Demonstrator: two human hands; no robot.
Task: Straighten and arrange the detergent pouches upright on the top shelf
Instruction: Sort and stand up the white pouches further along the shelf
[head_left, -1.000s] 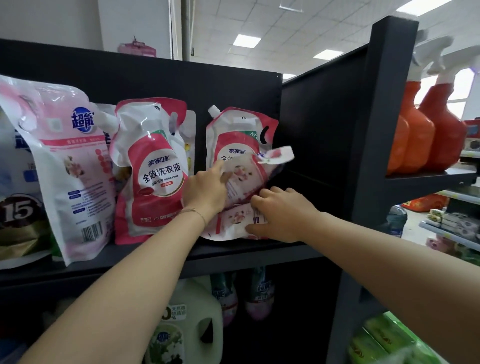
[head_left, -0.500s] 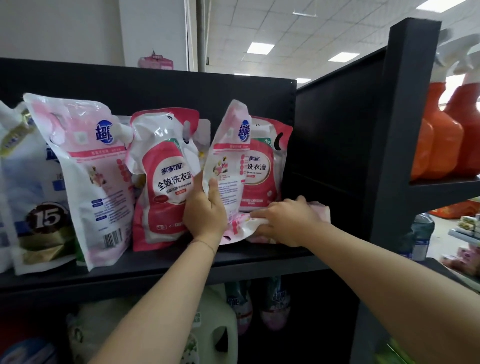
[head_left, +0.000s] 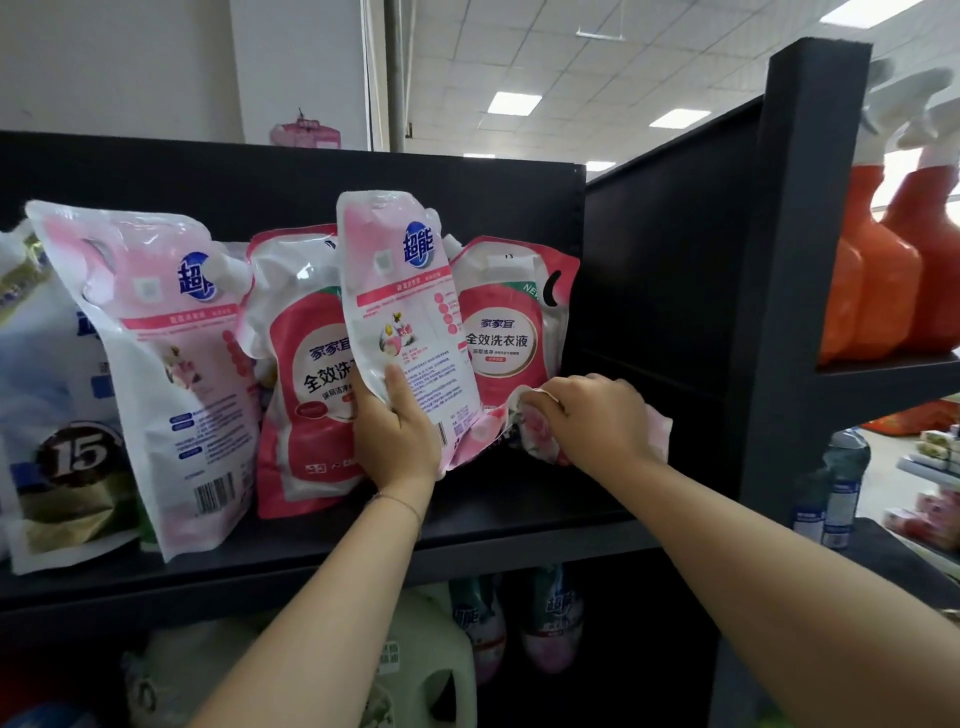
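Pink pouch (head_left: 405, 332) now fully upright.

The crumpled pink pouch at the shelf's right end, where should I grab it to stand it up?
Take its raised left edge from the front: the crumpled pouch lies slumped under the right hand, and lifting that edge should unfold it upright.

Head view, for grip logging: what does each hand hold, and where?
Left hand grips the upright pink-white detergent pouch by its lower left edge; right hand pinches crumpled pink film at its base.
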